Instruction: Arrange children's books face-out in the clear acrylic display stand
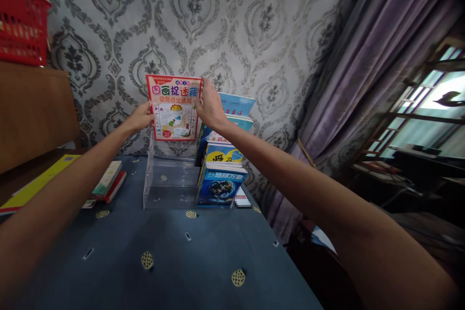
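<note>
One red-bordered picture book [174, 123] is held upright, front cover outward, above the left half of a clear stepped rack [174, 196]. Its left edge is pinched by the left hand [140, 117], with the fingers partly closed, and its right edge is clasped near the top corner by the right hand [211, 102], thumb across the front. Whether the bottom edge is borne by the rear step or hangs just above it cannot quite be told through the transparent plastic. If the book were let go with that edge unsupported, it could be dropped onto the lower steps or tipped forward, since nothing is seen standing in front of it there. The light blue book [238, 104] and the yellow-and-blue book [232, 153] are packed close by the right hand and forearm, so they could be knocked askew by a careless withdrawal. A skewed entry might also be caused by the grips being set at unequal heights. With the left half bare and the right half loaded, down to the globe-covered book [221, 191] in front, the light-looking rack could be nudged across the patterned tablecloth [196, 266] by a firm push.
</note>
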Available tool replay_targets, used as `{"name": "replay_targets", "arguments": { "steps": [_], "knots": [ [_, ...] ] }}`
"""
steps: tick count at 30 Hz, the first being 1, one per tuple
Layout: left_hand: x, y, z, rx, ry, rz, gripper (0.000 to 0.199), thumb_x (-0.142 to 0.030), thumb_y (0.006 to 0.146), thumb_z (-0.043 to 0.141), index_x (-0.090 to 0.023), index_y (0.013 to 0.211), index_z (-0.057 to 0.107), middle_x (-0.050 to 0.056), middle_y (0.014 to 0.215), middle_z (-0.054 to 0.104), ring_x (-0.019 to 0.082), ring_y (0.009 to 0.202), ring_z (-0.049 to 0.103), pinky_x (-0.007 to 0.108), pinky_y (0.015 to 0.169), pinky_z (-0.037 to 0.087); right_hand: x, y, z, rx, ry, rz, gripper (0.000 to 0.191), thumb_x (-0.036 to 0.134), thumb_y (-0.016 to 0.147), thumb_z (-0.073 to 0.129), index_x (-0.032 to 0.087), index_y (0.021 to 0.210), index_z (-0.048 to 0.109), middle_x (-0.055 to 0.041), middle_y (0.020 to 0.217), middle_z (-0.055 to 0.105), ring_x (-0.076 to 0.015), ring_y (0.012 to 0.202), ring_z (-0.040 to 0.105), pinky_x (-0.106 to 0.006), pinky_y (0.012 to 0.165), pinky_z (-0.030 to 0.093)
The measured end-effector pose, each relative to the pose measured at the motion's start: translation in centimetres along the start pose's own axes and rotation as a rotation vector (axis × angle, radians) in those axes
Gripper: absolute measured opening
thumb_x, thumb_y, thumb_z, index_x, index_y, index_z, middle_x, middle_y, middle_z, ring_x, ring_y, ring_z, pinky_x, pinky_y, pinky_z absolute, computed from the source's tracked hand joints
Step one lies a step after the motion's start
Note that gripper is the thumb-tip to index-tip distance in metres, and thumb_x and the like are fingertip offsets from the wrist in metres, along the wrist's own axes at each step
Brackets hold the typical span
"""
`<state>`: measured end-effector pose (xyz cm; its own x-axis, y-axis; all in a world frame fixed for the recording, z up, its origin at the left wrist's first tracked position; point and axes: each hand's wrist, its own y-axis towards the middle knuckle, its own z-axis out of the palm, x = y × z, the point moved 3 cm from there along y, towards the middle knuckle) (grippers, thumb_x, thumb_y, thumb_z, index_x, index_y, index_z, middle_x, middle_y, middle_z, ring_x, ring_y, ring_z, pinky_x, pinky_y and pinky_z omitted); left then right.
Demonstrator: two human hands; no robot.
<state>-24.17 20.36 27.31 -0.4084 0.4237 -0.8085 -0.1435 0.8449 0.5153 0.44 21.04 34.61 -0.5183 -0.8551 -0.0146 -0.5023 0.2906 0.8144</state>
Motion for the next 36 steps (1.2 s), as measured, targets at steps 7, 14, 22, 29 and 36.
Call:
{"name": "replay_targets", "arguments": {
  "steps": [7,14,22,29,36],
  "knots": [
    [0.6,0.5,0.6,0.086,0.035,-0.016,0.051,-0.016,0.062,0.069,-0.018,0.113,0.066,0.008,0.095,0.078,0.026,0.083,0.072,0.032,0.066,0.058,1.5,-2.0,-0.8,0.01,0.048,-0.062,0.048,0.013,0.092,0.044,0.021,0.14,0.048,-0.0148,0.137,0.054,-0.0332,0.137,0.045,-0.057,0.118,0.036],
    [0.2,0.4,0.3,0.125,0.098,0.006,0.044,-0.018,0.06,0.069,-0.016,0.104,0.071,0.008,0.085,0.076,0.027,0.076,0.07,0.034,0.065,0.055,1.3,-4.4,-0.5,0.093,0.043,-0.052,0.034,0.006,0.088,0.043,0.018,0.115,0.061,-0.0144,0.133,0.054,-0.0306,0.131,0.048,-0.051,0.114,0.04],
    [-0.7,-0.6,-0.1,0.06,0.16,0.047,0.045,-0.035,0.064,0.07,-0.016,0.104,0.073,0.009,0.1,0.078,0.027,0.086,0.07,0.026,0.057,0.048,1.3,-7.1,-0.1,0.152,0.078,-0.067,0.028,0.007,0.087,0.047,0.015,0.107,0.066,-0.0177,0.136,0.054,-0.0312,0.133,0.049,-0.051,0.112,0.042],
    [-0.8,-1.0,0.6,0.005,0.106,0.089,0.043,-0.043,0.068,0.071,-0.014,0.099,0.073,0.008,0.096,0.078,0.026,0.086,0.069,0.028,0.065,0.053,1.1,-8.1,-0.2,0.177,0.073,-0.068,0.028,0.009,0.089,0.047,0.015,0.106,0.068,-0.0194,0.141,0.053,-0.0332,0.136,0.049,-0.054,0.111,0.044],
    [-1.3,-0.9,1.3,-0.001,0.06,0.078,0.039,-0.038,0.067,0.07,-0.013,0.097,0.069,0.009,0.096,0.076,0.027,0.091,0.069,0.033,0.078,0.056,0.1,-9.1,-0.2,0.183,0.093,-0.035,0.027,0.009,0.088,0.05,0.017,0.104,0.07,-0.0181,0.136,0.057,-0.0331,0.131,0.052,-0.055,0.11,0.045]
  ]
}}
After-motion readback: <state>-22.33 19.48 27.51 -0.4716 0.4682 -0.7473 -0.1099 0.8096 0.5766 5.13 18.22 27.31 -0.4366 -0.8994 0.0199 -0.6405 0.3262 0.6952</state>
